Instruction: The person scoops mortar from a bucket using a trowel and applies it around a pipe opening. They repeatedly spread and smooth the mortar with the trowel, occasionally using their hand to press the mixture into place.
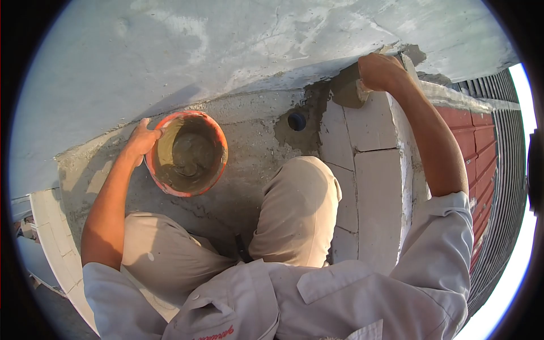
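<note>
My left hand point(144, 141) grips the rim of an orange bucket point(222, 148) on its left side, thumb over the edge. Wet grey mortar point(194, 152) lies in the bucket and coats its inner wall. Up at the right, my right hand point(381, 72) is closed round a trowel point(348, 88), its handle hidden in the fist. The trowel's broad blade is smeared with mortar and lies close against the corner where the plastered wall point(238, 45) meets the top of the block wall point(377, 187). A patch of wet mortar point(413, 54) shows on the wall just beyond my fist.
A round pipe opening point(296, 121) sits in the rough concrete floor point(249, 139), with damp mortar around it. My bent knees point(300, 204) are between the bucket and the block wall. Beyond that wall are red panels point(462, 136) and corrugated roofing point(506, 158).
</note>
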### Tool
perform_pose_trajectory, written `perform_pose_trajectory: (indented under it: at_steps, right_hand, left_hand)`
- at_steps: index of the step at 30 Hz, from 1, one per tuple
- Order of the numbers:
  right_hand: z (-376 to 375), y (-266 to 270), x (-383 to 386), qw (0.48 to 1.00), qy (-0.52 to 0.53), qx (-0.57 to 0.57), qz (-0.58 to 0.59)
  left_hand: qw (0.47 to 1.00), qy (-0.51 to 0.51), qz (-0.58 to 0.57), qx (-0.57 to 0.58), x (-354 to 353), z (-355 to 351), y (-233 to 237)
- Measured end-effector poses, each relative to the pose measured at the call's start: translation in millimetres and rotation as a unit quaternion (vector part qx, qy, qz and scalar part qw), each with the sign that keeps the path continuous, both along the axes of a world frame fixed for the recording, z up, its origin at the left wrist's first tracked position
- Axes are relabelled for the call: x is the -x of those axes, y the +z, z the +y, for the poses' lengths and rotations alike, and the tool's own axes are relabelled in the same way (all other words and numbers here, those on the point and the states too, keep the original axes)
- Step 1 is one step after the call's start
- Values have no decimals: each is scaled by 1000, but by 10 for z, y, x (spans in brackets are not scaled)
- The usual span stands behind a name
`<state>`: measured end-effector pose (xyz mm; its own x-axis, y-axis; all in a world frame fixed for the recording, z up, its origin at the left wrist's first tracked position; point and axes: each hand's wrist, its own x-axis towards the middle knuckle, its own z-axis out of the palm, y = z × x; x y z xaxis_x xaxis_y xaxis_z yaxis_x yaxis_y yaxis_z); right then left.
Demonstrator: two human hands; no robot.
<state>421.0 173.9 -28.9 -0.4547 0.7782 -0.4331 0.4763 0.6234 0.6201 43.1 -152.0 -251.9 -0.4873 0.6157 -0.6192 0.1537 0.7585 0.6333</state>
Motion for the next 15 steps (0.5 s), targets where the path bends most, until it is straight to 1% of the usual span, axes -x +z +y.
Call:
perform_pose_trajectory:
  at_steps: [2, 5, 8, 11, 12, 13, 15]
  right_hand:
    - [207, -349, -157, 999, 14, -12, 43]
    - [118, -400, -197, 1000, -24, 12, 1]
    - [-206, -63, -291, 999, -17, 34, 11]
    - [-565, 33, -657, 987, -53, -12, 151]
    - [-729, 8, -773, 971, -76, -27, 224]
    - [-901, -56, -889, 949, -99, -40, 296]
    - [-1205, -408, -1196, 917, -105, -32, 383]
  left_hand:
    - [1000, 6, -8, -11, -7, 34, -88]
    - [1000, 11, -16, -18, -15, -12, -23]
    - [999, 13, -30, -21, 29, -98, -22]
    - [999, 18, -36, -20, 35, -68, -51]
    - [999, 22, -35, -16, 32, -65, -60]
    - [999, 25, -33, -14, 35, -57, -72]
    - [999, 32, -28, -7, 41, -55, -93]
